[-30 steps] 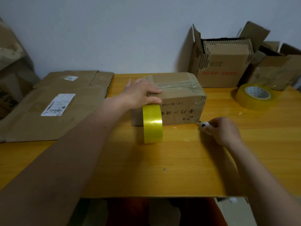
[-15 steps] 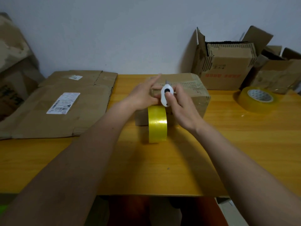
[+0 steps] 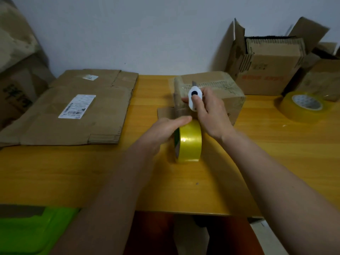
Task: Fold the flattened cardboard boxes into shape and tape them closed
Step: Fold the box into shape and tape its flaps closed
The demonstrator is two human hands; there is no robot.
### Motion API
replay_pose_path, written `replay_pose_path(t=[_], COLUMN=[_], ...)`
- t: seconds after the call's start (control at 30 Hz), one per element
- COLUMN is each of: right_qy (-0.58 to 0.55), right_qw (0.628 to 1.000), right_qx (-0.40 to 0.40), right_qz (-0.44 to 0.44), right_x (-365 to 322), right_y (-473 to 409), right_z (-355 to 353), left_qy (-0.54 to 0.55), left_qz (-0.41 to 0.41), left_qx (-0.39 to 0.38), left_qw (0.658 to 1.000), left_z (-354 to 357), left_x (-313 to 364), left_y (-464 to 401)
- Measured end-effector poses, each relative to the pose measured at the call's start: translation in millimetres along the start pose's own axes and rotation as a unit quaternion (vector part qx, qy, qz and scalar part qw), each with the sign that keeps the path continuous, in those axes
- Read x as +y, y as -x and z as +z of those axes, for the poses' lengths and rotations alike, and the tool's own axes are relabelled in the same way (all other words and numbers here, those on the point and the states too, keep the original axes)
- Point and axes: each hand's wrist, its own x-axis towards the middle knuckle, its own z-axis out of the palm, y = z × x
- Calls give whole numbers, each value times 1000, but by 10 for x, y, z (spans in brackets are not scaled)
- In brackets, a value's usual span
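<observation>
1. Head view, looking down on a yellow wooden table (image 3: pixel 257 162) set against a pale wall.
2. Near table centre: a folded cardboard box (image 3: pixel 220 89), brown, closed on top, with clear tape along its top seam.
3. Just in front of the box: a yellow tape roll (image 3: pixel 189 142) standing on edge on the table, with a strip seemingly running up from it to the box's left end.
4. Left hand (image 3: pixel 163 131) beside and on the roll's upper left side, thumb stretched over its top; the other fingers hidden, so cannot tell whether clasping or only resting.
5. Right hand (image 3: pixel 207 111) clenched round a small white cutter (image 3: pixel 193 98), thumb on its body below a dark button, short blade pointing up at the box's near top edge.
6. Left side of the table: flattened cardboard boxes (image 3: pixel 77 111) stacked flat, white shipping labels on top.
7. Far right: a second tape roll (image 3: pixel 305 105) lying flat; behind it open cardboard boxes (image 3: pixel 266 67) by the wall.
8. Lower left, below the table edge: something bright green (image 3: pixel 33 232), unclear what.
</observation>
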Motion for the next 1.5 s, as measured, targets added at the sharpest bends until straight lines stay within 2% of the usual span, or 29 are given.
replay_pose_path(t=[0.07, 0.23, 0.4, 0.5, 0.63, 0.7, 0.83, 1.37, 1.5], right_qy=[-2, -63, -65, -41, 78, 144, 199, 282, 262], right_qw=[1000, 997, 995, 998, 990, 978, 964, 944, 954], right_qx=[4, -13, -62, -49, 26, 13, -26, -41, -24], right_qz=[5, 31, 38, 0, -116, -150, -172, -166, -143], right_x=[-18, -23, -18, 1, 13, 26, 8, -23, -2], right_y=[-10, -45, -81, -74, 31, 57, 89, 162, 175], right_z=[12, -22, -94, -116, -173, -186, -157, -222, -255], left_qy=[-3, 94, 147, 173, 203, 206, 206, 230, 236], left_qz=[-41, 71, 103, 116, 130, 133, 134, 115, 107], left_qx=[6, 116, 152, 169, 173, 172, 171, 196, 191], left_qw=[999, 986, 972, 963, 955, 954, 954, 946, 947], left_z=[29, 114, 205, 241, 272, 274, 279, 272, 254], left_x=[-73, -16, 27, 38, 59, 60, 49, 27, 26], left_y=[47, 8, 1, 9, 38, 41, 31, 7, -12])
